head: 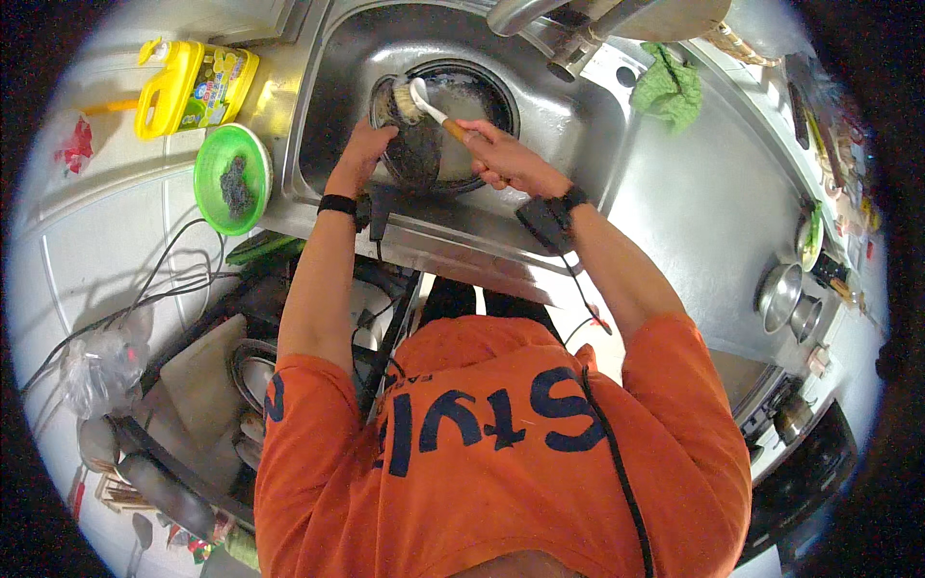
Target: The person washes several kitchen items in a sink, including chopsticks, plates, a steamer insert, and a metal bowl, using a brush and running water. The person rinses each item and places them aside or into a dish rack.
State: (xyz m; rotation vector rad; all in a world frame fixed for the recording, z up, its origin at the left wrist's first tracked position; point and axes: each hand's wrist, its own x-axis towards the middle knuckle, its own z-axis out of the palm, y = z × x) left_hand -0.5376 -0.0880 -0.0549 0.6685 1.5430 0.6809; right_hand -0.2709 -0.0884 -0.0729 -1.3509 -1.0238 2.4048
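Observation:
My right hand [506, 155] grips the wooden handle of a dish brush [433, 110], whose white head points up and left. The bristles rest against a dark, round piece of cookware [415, 155], perhaps a pan or lid. My left hand [368, 148] holds this piece by its left edge, thumb on top. It is tilted over a wider black-rimmed round pan [514, 108] with whitish liquid inside. Both pieces are in the stainless steel sink [571, 173]; where they touch is hidden.
Left of the sink stand a yellow detergent jug [173, 90] and a green bowl [209, 180] holding a steel wool scourer [235, 189]. A faucet [567, 61] overhangs the back. A green cloth [668, 87] and metal bowls [780, 296] lie right. Cables [173, 278] run at left.

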